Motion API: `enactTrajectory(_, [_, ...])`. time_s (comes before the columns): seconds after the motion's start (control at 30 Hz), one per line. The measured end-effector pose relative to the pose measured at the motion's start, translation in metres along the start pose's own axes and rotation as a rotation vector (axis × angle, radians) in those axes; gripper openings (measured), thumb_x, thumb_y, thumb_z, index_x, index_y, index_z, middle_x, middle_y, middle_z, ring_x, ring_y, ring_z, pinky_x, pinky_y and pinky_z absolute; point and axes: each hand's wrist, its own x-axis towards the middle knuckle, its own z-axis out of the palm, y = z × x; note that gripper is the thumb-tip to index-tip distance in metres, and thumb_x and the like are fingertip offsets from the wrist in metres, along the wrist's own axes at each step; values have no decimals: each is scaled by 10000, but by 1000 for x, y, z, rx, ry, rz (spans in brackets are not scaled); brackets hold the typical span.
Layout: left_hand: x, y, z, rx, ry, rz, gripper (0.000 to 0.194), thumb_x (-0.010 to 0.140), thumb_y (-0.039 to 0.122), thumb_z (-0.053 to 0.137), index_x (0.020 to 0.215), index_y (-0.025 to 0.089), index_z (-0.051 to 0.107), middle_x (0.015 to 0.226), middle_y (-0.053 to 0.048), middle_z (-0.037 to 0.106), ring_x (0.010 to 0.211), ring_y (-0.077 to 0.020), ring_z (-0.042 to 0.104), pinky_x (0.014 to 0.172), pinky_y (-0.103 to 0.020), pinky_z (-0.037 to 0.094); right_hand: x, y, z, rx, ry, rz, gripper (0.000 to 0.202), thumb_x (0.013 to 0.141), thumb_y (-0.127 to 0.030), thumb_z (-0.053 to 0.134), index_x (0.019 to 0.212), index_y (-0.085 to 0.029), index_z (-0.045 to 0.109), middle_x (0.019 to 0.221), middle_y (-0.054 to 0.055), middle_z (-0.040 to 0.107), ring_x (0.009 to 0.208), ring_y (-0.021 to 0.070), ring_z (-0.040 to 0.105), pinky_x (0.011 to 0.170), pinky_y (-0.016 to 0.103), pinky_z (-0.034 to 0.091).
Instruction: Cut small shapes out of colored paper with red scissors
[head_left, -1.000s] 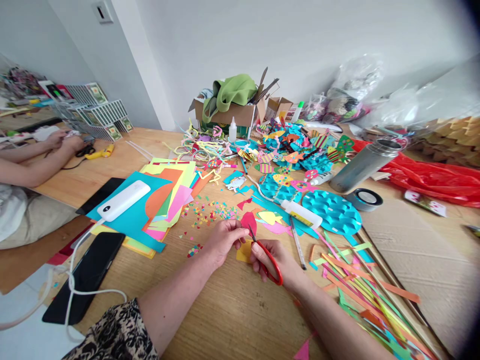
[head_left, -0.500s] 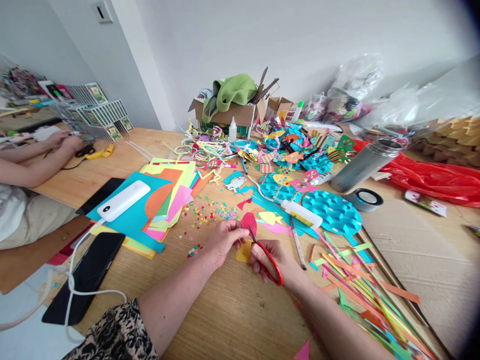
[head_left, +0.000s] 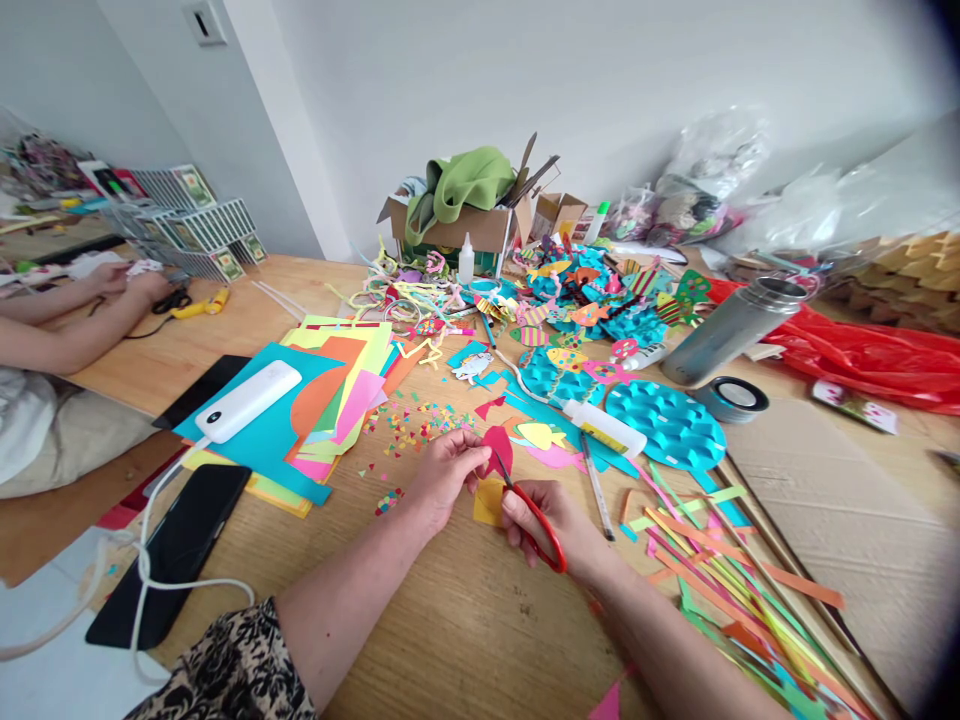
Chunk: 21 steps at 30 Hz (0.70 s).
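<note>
In the head view, taking the red paper [head_left: 501, 447] as the middle of the dial, the left hand [head_left: 451, 475] is on it from about 8 o'clock, thumb and fingers pinched on its edge. The right hand [head_left: 546, 522] comes in from about 5 o'clock, its fingers closed round the red handles of the scissors [head_left: 551, 545]; the dark blades meet the lower part of the red paper — too small to tell how far they bite. The two hands work close together above the worktop [head_left: 450, 620].

A yellow piece [head_left: 488, 503] lies at 6 o'clock, just below the red paper. Towards 3 o'clock come a yellow fish [head_left: 538, 435], a glue bottle [head_left: 606, 430] and a blue disc [head_left: 664, 428], with a pen [head_left: 598, 492] slightly lower. Coloured strips [head_left: 739, 555] spread at 4 o'clock, and a steel flask [head_left: 731, 335] leans at 2. Towards 12 stands a box [head_left: 459, 228] topped with green cloth [head_left: 469, 182].

Between 9 and 10, paper bits [head_left: 427, 422] are scattered near the hands; farther out, a white power bank [head_left: 255, 400] rests on a blue sheet [head_left: 296, 470]. A phone [head_left: 172, 555] lies between 8 and 9 — and at 10, well apart, are a co-worker's hands [head_left: 150, 287].
</note>
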Motion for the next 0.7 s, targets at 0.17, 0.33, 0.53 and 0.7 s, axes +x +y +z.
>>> enactTrajectory(0.17, [-1,0,0,-6,10,3,228,616,320,722,670,160,568,555,26,557,505,-79,456,457,-205,317,0,2,0,10,5,-9,605,705,-743,621,635,-148,536,532,8,587,350,74,503,343,167,294])
enactTrajectory(0.33, [-1,0,-1,-34,-8,-12,191,606,284,693,635,166,547,540,20,559,491,-83,458,460,-211,317,1,2,0,18,11,-12,622,695,-760,613,634,-144,541,535,13,587,355,76,508,346,171,299])
enactTrajectory(0.53, [0,0,-1,-67,-16,-29,167,589,262,673,612,162,541,533,11,554,495,-85,469,456,-211,307,0,-1,1,63,1,-26,660,681,-799,583,658,-140,546,552,13,590,352,66,493,353,171,305])
enactTrajectory(0.7, [0,2,0,-136,-28,-76,196,570,253,697,627,163,533,522,12,555,489,-81,468,445,-201,296,-2,-4,-1,105,-30,-41,673,698,-811,549,673,-139,561,560,21,601,367,72,515,358,173,315])
